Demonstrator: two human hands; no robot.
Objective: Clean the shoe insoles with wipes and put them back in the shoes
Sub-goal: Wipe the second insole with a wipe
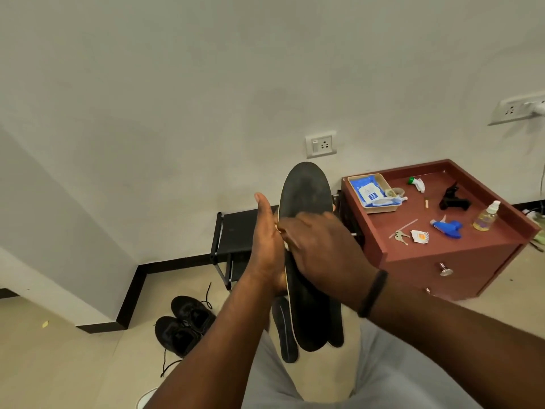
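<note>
While left hand braces insole (upright), right hand presses.

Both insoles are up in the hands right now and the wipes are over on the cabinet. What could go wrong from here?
The left hand only backs the front insole with straight fingers; the second insole hangs behind and could slip to the floor. No wipe is visible in the right hand, and the wipes pack sits in its tray, so fetching one means freeing a hand.
</note>
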